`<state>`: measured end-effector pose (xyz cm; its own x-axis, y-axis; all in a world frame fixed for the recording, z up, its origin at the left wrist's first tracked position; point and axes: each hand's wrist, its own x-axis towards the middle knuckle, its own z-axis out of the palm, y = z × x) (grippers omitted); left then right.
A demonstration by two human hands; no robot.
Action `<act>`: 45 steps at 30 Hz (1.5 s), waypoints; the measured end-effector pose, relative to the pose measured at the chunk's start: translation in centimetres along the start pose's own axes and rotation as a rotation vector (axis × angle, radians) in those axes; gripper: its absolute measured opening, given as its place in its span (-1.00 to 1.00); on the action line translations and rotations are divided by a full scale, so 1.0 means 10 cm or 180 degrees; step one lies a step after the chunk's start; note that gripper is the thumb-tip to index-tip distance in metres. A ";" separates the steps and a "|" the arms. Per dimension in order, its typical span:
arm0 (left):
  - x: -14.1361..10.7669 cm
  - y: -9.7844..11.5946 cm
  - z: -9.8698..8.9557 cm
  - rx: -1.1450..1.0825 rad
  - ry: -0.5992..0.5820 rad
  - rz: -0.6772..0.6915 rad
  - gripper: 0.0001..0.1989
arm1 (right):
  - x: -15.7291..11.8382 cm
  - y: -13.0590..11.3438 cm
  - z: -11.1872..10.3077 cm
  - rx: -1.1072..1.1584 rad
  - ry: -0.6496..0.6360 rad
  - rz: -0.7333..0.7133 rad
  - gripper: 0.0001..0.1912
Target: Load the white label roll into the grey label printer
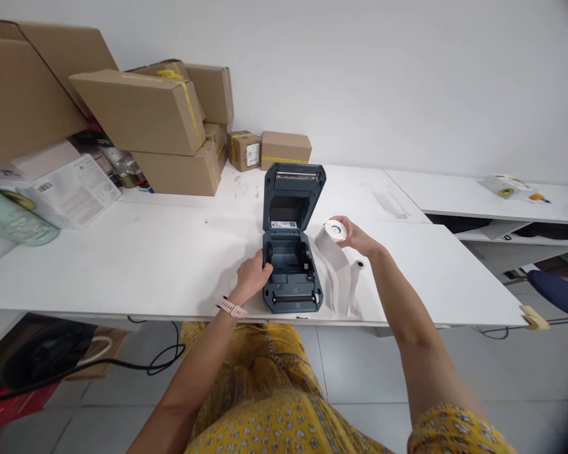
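A dark grey label printer point(291, 301) stands on the white table point(170, 271) with its lid raised and its inner bay bare. My left hand point(254, 275) holds the printer's left side, thumb over the rim. To the right of the printer, my right hand point(353, 236) has its fingers wrapped round a white paper roll point(335, 231). A long loose strip of white paper point(343, 287) hangs in curves beside the printer. A small rolled end point(360, 265) shows at the strip's right.
Cardboard boxes point(146, 120) are stacked at the back left. Near them are a white box point(82, 189) and a mint-green bottle point(23, 221). Two small cartons point(285, 149) stand behind the printer. A shelf unit point(492, 252) is at the right.
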<state>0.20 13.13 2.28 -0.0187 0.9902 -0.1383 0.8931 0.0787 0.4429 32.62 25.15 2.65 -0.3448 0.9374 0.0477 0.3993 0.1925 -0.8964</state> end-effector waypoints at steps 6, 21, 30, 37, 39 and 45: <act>0.01 0.00 0.01 0.0055 0.0049 0.0000 -0.47 | -0.02 0.31 0.08 0.0012 -0.0056 0.0230 -0.13; 0.01 0.01 0.01 0.0039 0.0054 0.0043 -0.48 | -1.17 0.30 0.03 0.0541 0.0191 0.0672 -0.50; -0.01 -0.02 0.02 -0.0361 0.0061 -0.0003 -0.47 | -0.67 -1.03 0.58 -0.0110 -0.1243 -0.0664 -0.47; -0.05 -0.07 0.15 -0.0686 0.0257 0.0047 -0.48 | -0.25 -0.86 1.21 -0.2145 -0.1272 -0.1071 -0.55; -0.06 -0.07 0.16 -0.0873 0.0322 0.0103 -0.46 | -0.27 -0.75 1.25 -0.2254 -0.1270 -0.1263 -0.56; -0.05 -0.06 0.16 -0.1385 0.0174 0.0196 -0.40 | -0.31 -0.68 1.27 -0.2284 -0.1388 -0.1387 -0.59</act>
<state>0.39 12.40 0.66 -0.0057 0.9983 -0.0582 0.6210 0.0492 0.7823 20.25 17.24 2.98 -0.8161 0.5777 0.0154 0.5377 0.7688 -0.3463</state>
